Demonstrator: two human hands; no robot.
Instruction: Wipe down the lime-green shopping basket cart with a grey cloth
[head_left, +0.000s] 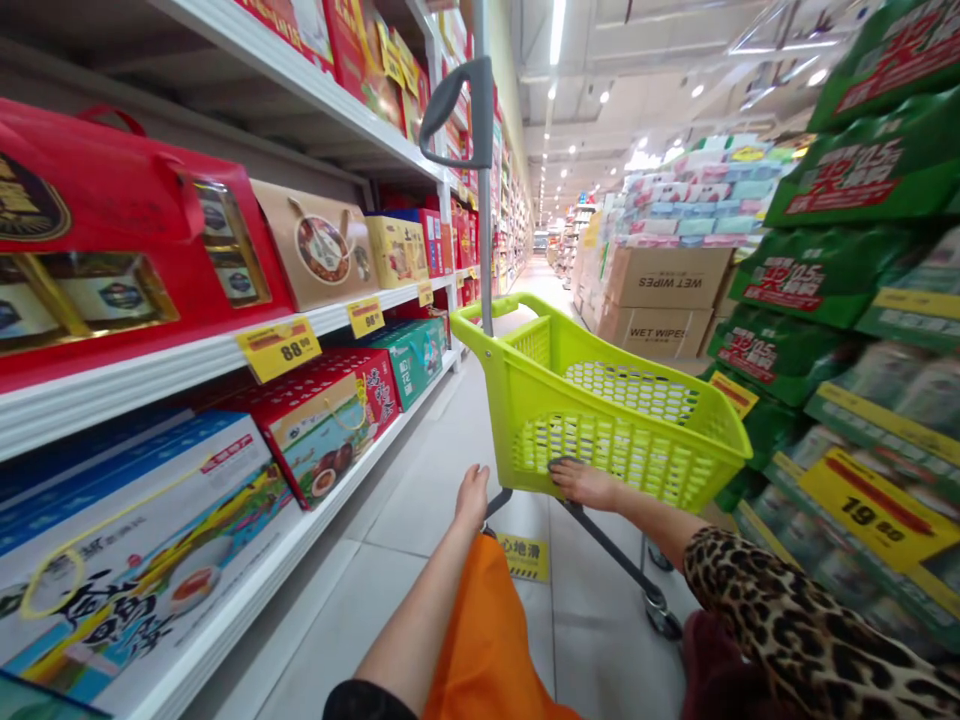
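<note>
At lower centre, the left hand (472,497) sits curled at the near end of a lime-green shopping cart (622,450), though whether it grips cannot be told; at lower right, the right hand (583,485) lies half-open against the cart's near side. Low white shelves (300,525) of gift boxes (142,540) run along the left, and steering too close could clip them and knock boxes down.
</note>
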